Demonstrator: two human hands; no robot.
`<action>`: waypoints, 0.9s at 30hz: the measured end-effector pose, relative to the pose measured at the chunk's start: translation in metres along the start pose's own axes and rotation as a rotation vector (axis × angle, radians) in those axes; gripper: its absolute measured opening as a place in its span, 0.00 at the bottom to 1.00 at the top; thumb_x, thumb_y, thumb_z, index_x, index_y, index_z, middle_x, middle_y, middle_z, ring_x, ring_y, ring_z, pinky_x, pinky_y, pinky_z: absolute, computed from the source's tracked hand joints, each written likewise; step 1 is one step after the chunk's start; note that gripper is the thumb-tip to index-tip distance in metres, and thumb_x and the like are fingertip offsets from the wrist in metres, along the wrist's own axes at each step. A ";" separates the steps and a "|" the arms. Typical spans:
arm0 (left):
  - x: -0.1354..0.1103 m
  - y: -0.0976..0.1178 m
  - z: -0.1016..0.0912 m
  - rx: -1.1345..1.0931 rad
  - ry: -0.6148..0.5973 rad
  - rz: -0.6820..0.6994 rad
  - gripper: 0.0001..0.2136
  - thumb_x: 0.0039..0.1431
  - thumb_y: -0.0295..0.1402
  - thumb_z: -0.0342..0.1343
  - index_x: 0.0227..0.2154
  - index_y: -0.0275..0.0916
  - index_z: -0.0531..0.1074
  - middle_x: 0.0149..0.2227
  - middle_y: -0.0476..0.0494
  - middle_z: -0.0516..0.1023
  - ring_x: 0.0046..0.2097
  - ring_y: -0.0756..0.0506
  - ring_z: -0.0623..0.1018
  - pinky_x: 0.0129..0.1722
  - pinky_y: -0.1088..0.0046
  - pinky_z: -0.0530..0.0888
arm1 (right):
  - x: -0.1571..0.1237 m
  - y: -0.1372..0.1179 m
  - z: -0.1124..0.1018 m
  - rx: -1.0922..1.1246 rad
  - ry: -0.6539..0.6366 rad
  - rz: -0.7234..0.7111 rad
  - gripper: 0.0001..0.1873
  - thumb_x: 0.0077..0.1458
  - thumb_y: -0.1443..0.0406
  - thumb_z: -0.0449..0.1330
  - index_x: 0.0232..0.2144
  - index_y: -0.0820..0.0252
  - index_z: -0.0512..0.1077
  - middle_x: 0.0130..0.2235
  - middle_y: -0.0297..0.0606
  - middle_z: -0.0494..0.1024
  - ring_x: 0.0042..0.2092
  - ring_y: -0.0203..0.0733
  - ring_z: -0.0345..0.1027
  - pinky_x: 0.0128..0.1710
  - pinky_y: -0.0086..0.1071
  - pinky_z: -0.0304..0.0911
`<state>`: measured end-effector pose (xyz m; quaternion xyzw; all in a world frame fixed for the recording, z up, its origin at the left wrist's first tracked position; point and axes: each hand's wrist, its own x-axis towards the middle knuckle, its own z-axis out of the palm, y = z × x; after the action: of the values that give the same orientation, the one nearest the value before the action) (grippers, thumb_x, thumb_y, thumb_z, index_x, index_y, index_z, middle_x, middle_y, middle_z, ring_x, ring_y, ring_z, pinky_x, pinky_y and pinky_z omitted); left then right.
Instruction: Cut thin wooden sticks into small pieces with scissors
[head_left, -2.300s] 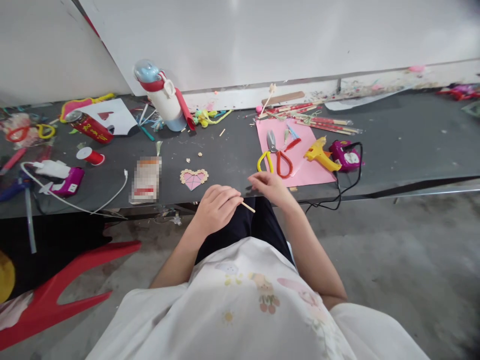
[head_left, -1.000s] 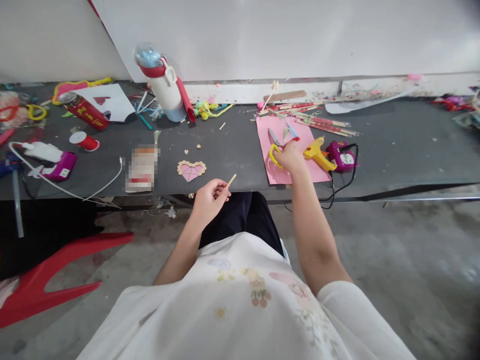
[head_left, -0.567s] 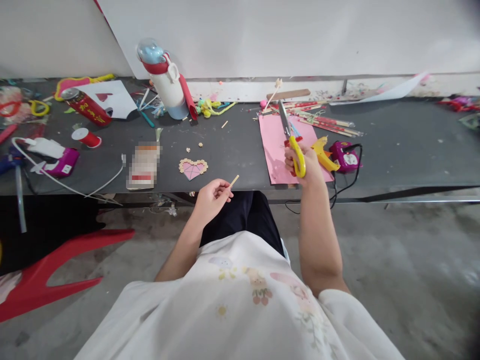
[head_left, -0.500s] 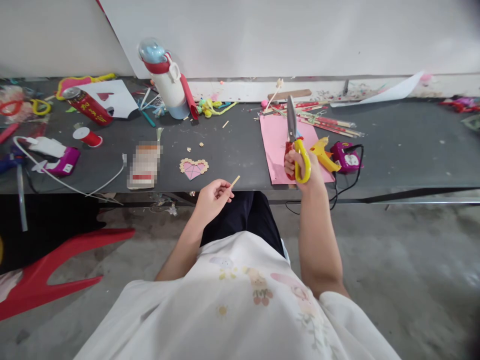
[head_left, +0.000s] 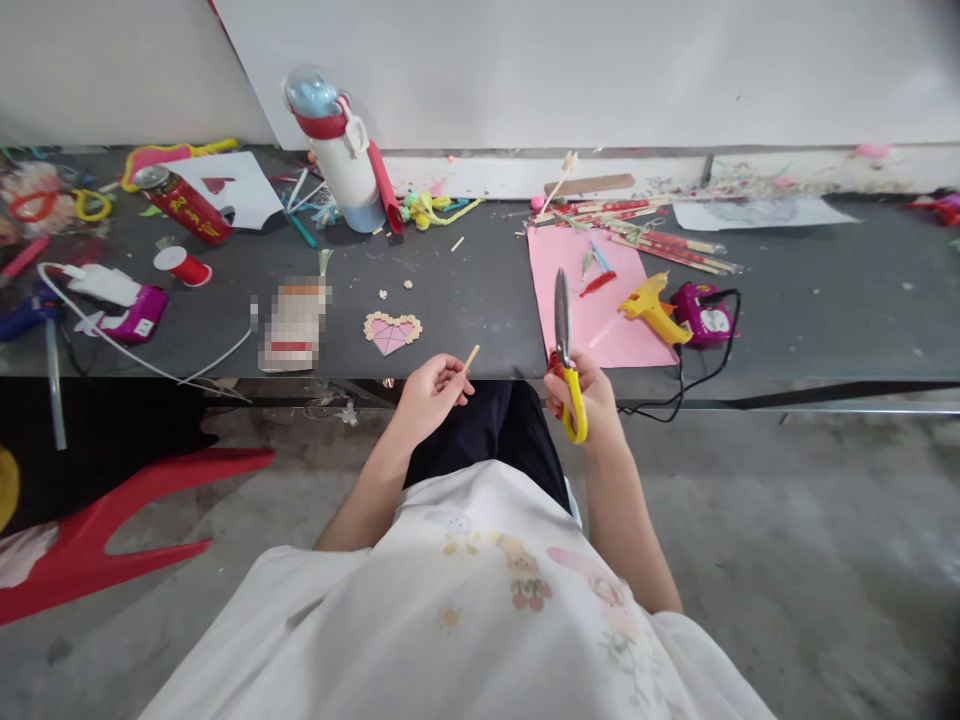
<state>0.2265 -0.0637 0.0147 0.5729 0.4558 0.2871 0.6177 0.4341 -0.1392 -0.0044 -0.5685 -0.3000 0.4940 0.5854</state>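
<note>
My left hand (head_left: 435, 392), at the table's front edge, pinches a short thin wooden stick (head_left: 471, 359) that points up and to the right. My right hand (head_left: 592, 395) is closed around the red and yellow handles of a pair of scissors (head_left: 562, 318), whose blades point away from me and look closed. Just beyond my left hand lies a small pink heart (head_left: 392, 334) with pale, beaded-looking pieces along its upper edges and dark lines across it. Two small pale pieces (head_left: 408, 285) sit behind the heart. A pink sheet (head_left: 592, 325) lies beyond the scissors.
A yellow glue gun (head_left: 655, 308) rests on the pink sheet's right side, by a purple box with a black cord (head_left: 705, 315). Several wrapped sticks (head_left: 667, 245) lie behind. To the left stand a white bottle (head_left: 346, 175), a tilted red can (head_left: 187, 207) and a red spool (head_left: 184, 266).
My right hand has brought the scissors down and left, off the pink sheet towards the table's front edge. My left hand stays put with the stick. The view has shifted slightly.
</note>
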 end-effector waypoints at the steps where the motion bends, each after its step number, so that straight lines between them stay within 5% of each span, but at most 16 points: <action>1: 0.000 0.001 0.000 -0.007 0.001 -0.008 0.08 0.56 0.36 0.55 0.32 0.37 0.66 0.26 0.48 0.76 0.24 0.54 0.73 0.26 0.79 0.71 | -0.004 0.004 0.001 0.011 -0.022 0.008 0.27 0.40 0.58 0.69 0.42 0.53 0.64 0.25 0.23 0.64 0.18 0.27 0.54 0.16 0.26 0.55; 9: -0.002 -0.001 0.000 0.021 0.002 -0.003 0.08 0.59 0.36 0.50 0.37 0.38 0.67 0.24 0.50 0.75 0.20 0.55 0.68 0.22 0.81 0.66 | -0.032 0.040 0.009 -0.041 -0.122 0.133 0.26 0.45 0.54 0.67 0.44 0.54 0.65 0.22 0.23 0.63 0.15 0.29 0.55 0.14 0.28 0.55; 19: -0.004 -0.005 -0.002 0.033 -0.005 0.009 0.07 0.61 0.36 0.48 0.36 0.38 0.67 0.28 0.48 0.75 0.23 0.55 0.71 0.24 0.80 0.67 | -0.041 0.052 0.016 -0.079 -0.133 0.090 0.26 0.46 0.52 0.66 0.44 0.55 0.65 0.25 0.26 0.62 0.19 0.28 0.52 0.16 0.27 0.51; 27: -0.004 -0.003 -0.002 0.109 0.013 0.017 0.07 0.60 0.36 0.48 0.36 0.40 0.67 0.27 0.50 0.76 0.21 0.55 0.64 0.21 0.79 0.62 | -0.046 0.067 0.014 -0.234 -0.152 0.004 0.24 0.50 0.53 0.62 0.47 0.53 0.63 0.30 0.30 0.64 0.29 0.35 0.59 0.30 0.31 0.60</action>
<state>0.2226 -0.0666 0.0123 0.6078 0.4700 0.2709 0.5799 0.3906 -0.1852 -0.0564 -0.5947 -0.3979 0.4983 0.4896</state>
